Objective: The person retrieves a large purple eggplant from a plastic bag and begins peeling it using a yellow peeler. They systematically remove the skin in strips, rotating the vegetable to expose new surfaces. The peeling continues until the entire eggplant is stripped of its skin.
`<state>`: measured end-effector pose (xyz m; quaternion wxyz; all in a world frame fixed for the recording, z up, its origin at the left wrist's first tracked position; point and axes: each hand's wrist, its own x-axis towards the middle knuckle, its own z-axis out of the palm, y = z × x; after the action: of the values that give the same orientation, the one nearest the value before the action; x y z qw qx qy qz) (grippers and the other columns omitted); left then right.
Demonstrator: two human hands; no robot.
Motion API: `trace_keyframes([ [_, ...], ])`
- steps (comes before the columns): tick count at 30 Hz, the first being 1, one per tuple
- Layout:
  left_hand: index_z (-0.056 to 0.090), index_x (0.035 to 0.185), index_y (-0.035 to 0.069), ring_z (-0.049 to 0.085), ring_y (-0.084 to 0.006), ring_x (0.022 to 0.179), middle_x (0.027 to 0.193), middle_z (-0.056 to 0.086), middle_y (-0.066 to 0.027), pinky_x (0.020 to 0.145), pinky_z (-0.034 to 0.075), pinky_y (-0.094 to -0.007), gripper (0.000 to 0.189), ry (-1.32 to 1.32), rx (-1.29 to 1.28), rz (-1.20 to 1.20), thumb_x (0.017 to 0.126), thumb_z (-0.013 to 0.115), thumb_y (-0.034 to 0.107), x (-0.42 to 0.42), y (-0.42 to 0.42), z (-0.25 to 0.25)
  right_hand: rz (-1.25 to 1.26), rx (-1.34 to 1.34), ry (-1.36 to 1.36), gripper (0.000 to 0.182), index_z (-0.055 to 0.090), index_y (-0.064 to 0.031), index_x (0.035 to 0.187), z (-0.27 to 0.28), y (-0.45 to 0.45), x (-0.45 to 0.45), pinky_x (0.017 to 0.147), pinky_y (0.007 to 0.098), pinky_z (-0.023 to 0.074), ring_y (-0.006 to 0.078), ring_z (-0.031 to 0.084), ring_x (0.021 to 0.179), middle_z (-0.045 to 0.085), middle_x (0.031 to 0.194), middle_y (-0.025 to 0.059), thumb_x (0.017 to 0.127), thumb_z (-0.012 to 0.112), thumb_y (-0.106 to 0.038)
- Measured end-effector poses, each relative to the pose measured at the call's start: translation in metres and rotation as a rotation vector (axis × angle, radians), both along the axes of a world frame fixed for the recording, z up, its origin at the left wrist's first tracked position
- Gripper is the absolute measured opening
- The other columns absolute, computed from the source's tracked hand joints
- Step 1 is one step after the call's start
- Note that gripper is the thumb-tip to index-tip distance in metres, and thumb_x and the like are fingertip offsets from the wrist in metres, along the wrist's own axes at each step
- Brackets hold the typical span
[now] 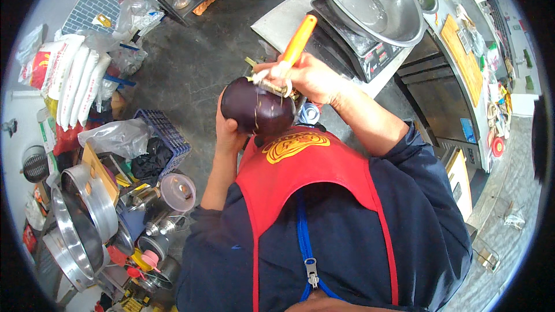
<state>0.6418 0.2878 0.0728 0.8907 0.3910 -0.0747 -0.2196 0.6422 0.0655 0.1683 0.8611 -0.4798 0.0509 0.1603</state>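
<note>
A large dark purple eggplant (253, 110) is held up in front of my chest. My left hand (231, 135) grips it from the left side and below, with much of the fingers hidden behind it. In my right hand (315, 77) is a peeler (300, 40) with a yellow-orange handle pointing up and away. The peeler's pale head lies against the upper right of the eggplant. Thin light marks run down the purple skin below the blade.
Right of my hands, a steel bowl (368, 2) sits on a digital scale (368, 58) on a worktop (277, 19). A blue plastic crate (167, 138), steel pots (93, 199) and stacked white sacks (78, 82) stand at left. A wooden board (461, 58) lies far right.
</note>
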Motion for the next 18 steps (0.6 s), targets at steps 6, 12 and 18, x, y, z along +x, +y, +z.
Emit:
trace_keyframes([
  [6,0.040,0.133,0.005,0.053,-0.0237,0.116,0.128,0.052,-0.0092,0.098,0.044,-0.0398,0.081,0.187,-0.110,0.046,0.072,0.074,0.047,0.016,-0.007,-0.018,-0.042,-0.581,-0.371,0.022,0.064,0.0007,0.101,0.007,0.020,-0.008,0.079,0.0283,0.0484,0.0155,0.061,0.090,0.066,0.095,0.0097,0.083,0.070,-0.010],
  [12,0.041,0.136,0.012,0.046,-0.0259,0.124,0.136,0.047,-0.0071,0.104,0.037,-0.0437,0.076,0.150,-0.022,0.175,0.081,0.053,0.063,0.036,0.003,-0.012,-0.148,-0.703,-0.553,0.016,0.063,0.0010,0.094,0.004,0.010,-0.005,0.071,0.0268,0.0490,0.0122,0.061,0.078,0.066,0.092,0.0084,0.082,0.070,-0.008],
  [18,0.042,0.135,0.017,0.044,-0.0248,0.126,0.135,0.048,-0.0022,0.102,0.038,-0.0459,0.059,0.229,-0.075,0.246,0.091,0.041,0.056,0.052,0.020,-0.014,-0.146,-0.842,-0.438,0.019,0.063,-0.0015,0.090,-0.004,-0.008,0.000,0.068,0.0251,0.0478,0.0093,0.059,0.077,0.065,0.083,0.0042,0.079,0.075,-0.010],
])
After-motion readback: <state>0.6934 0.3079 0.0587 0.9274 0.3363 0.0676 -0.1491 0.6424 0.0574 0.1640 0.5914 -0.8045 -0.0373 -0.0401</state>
